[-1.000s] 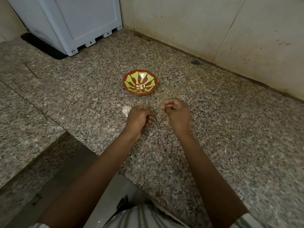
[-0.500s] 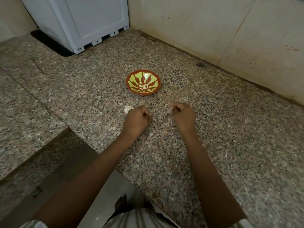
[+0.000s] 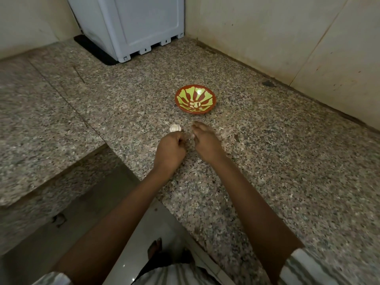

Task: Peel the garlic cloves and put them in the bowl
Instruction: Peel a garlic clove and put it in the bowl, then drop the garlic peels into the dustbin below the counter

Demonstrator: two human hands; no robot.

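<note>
A red bowl with a green pattern stands on the granite counter and holds several peeled garlic cloves at its centre. A white garlic bulb lies on the counter nearer to me, left of the bowl. My left hand sits just behind the bulb with its fingers curled tight round a clove that is mostly hidden. My right hand is right beside it, fingers stretched forward and thumb tip near the left hand's fingers. A small pale bit shows between the two hands.
Scraps of garlic skin lie on the granite counter to the right of my hands. A white appliance stands at the back left, a tiled wall runs along the back, and the counter's edge drops to the floor at left.
My right hand has moved left toward the left hand and its fingers have straightened from a pinch. The view has shifted, so bowl and hands now sit further right.
</note>
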